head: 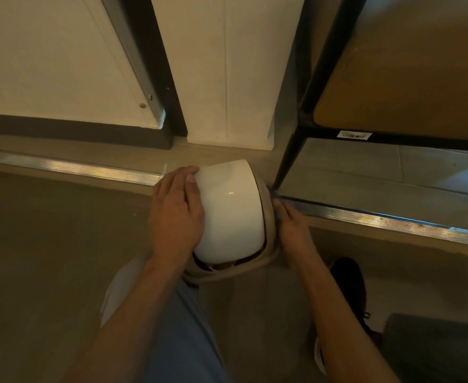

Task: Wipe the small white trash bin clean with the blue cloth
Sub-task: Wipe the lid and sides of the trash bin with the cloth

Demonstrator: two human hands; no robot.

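Two hands flank the small white trash bin (228,208), which lies tipped on its side on the floor (47,244) beside the black table leg (286,161), its long axis running from far-left base to near-right rim. The beige rim band (268,217) faces right and near. The left hand (176,214) lies flat, fingers straight, against the base end. The right hand (290,225) sits at the rim side, fingers tucked behind it; a sliver of the blue cloth (273,195) shows there, apparently pinched. Judging by this, the rim side is nearest the cloth hand.
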